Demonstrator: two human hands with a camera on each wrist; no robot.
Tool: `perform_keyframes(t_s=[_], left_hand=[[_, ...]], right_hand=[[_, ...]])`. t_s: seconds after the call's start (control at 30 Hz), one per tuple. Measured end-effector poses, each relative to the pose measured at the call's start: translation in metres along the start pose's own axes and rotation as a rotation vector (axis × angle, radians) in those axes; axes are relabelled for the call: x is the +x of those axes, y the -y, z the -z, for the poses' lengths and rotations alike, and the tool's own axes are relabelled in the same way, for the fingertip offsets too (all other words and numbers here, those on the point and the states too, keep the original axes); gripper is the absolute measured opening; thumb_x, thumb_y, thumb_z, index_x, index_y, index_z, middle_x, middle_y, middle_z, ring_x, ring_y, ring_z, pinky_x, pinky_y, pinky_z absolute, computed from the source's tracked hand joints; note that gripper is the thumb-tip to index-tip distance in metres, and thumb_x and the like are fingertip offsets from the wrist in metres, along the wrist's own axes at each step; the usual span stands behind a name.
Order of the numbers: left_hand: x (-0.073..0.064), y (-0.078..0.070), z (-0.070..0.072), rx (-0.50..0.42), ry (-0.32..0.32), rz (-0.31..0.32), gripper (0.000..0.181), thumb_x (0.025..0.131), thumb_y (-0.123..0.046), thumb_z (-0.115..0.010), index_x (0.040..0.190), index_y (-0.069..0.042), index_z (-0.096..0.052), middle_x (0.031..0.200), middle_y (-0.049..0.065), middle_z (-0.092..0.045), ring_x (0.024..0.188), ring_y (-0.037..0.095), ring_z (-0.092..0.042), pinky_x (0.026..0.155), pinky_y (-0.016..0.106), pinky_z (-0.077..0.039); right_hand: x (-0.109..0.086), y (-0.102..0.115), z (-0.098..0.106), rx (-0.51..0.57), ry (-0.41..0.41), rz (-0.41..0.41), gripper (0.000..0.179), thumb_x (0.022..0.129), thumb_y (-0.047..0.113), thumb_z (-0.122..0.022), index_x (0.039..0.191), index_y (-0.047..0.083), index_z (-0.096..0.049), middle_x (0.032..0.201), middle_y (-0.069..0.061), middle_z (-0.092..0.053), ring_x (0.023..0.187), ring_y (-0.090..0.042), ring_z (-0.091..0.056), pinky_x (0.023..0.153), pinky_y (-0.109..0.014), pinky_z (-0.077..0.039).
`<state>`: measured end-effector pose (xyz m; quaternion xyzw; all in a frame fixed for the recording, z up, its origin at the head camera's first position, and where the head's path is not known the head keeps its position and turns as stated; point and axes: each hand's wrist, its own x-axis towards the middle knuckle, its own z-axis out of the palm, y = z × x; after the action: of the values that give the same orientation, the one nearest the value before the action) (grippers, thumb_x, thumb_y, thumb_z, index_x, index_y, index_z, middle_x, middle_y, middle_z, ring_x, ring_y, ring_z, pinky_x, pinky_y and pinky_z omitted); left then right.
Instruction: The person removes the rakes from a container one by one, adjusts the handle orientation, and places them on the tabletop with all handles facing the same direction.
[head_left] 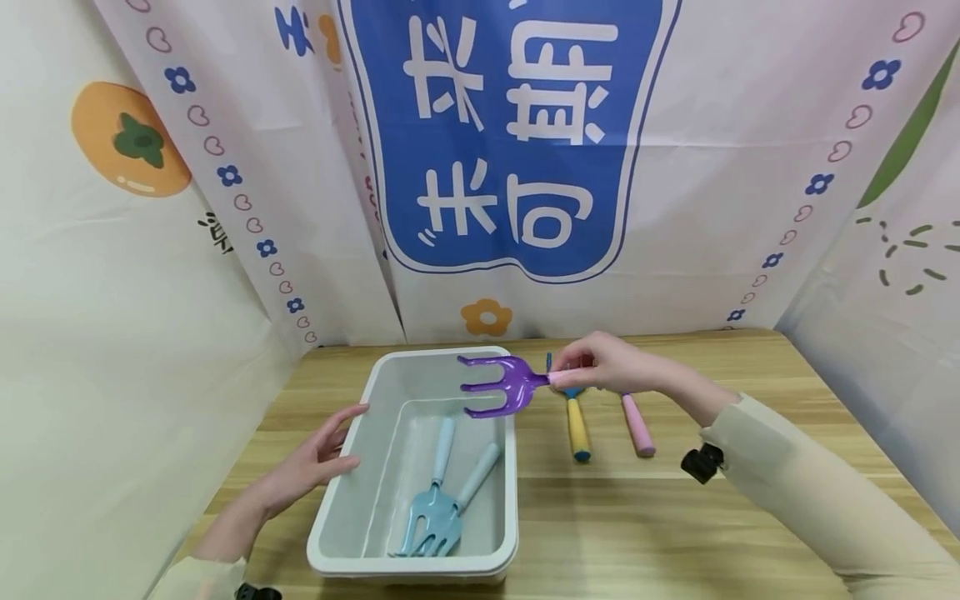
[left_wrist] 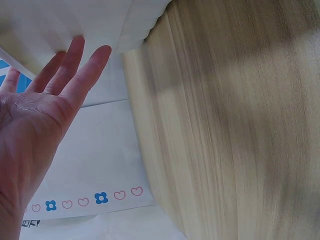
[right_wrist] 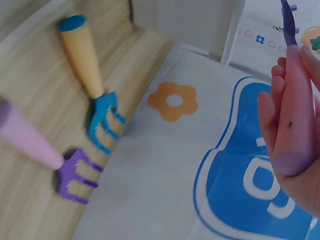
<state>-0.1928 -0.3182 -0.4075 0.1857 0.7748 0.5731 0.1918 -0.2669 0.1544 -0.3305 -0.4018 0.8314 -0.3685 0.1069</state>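
Note:
My right hand (head_left: 611, 365) grips the pink handle of a purple garden hand fork (head_left: 516, 386), its three prongs pointing left over the bin's right rim. In the right wrist view, the fingers curl round that pink handle (right_wrist: 294, 115). My left hand (head_left: 311, 462), thumb and fingers spread, is at the left side of a pale grey plastic bin (head_left: 412, 567). Inside the bin lie two light blue hand forks, one with its handle (head_left: 444, 446) toward the back, the other (head_left: 480, 475) slanting across it.
Right of the bin, on the wood-grain table (head_left: 637, 533), lie a blue hand fork with a yellow handle (head_left: 577, 429) and a purple one with a pink handle (head_left: 638, 425). A printed white cloth (head_left: 675, 292) hangs behind the table, with more cloth at both sides.

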Motion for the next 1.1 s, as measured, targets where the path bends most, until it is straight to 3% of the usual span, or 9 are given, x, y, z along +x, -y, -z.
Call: perform_keyframes(t_s=[0.17, 0.4, 0.8, 1.1], left_hand=[[0.0, 0.001, -0.001, -0.004, 0.0, 0.004, 0.069, 0.1, -0.008, -0.053, 0.155, -0.015, -0.011, 0.144, 0.039, -0.028, 0.111, 0.026, -0.057, 0.082, 0.047, -0.053], [-0.001, 0.0, -0.002, -0.004, 0.002, -0.011, 0.069, 0.1, -0.006, -0.052, 0.154, -0.014, -0.012, 0.144, 0.041, -0.025, 0.111, 0.029, -0.057, 0.082, 0.047, -0.054], [0.001, 0.001, -0.001, -0.012, -0.005, 0.005, 0.069, 0.1, -0.009, -0.053, 0.155, -0.015, -0.011, 0.145, 0.04, -0.025, 0.111, 0.029, -0.057, 0.082, 0.048, -0.054], [0.0, 0.002, 0.0, -0.013, -0.005, -0.005, 0.069, 0.1, -0.008, -0.053, 0.154, -0.014, -0.011, 0.145, 0.04, -0.024, 0.111, 0.031, -0.057, 0.081, 0.048, -0.054]], right_hand=[[-0.027, -0.01, 0.003, 0.016, -0.059, -0.092, 0.016, 0.097, 0.026, -0.062, 0.096, 0.012, -0.071, 0.066, 0.003, -0.048, 0.06, -0.013, -0.043, 0.057, -0.026, -0.041], [-0.056, -0.022, 0.001, 0.031, -0.156, -0.183, 0.019, 0.097, 0.023, -0.062, 0.104, 0.007, -0.069, 0.071, -0.001, -0.052, 0.063, -0.016, -0.049, 0.052, -0.029, -0.048], [-0.098, -0.053, -0.003, -0.095, -0.422, -0.268, 0.022, 0.095, 0.022, -0.064, 0.104, 0.003, -0.071, 0.074, 0.0, -0.057, 0.071, -0.016, -0.051, 0.059, -0.027, -0.042], [-0.116, -0.08, -0.006, -0.092, -0.506, -0.323, 0.026, 0.095, 0.021, -0.064, 0.108, -0.001, -0.069, 0.073, -0.003, -0.055, 0.066, -0.016, -0.049, 0.055, -0.026, -0.042]])
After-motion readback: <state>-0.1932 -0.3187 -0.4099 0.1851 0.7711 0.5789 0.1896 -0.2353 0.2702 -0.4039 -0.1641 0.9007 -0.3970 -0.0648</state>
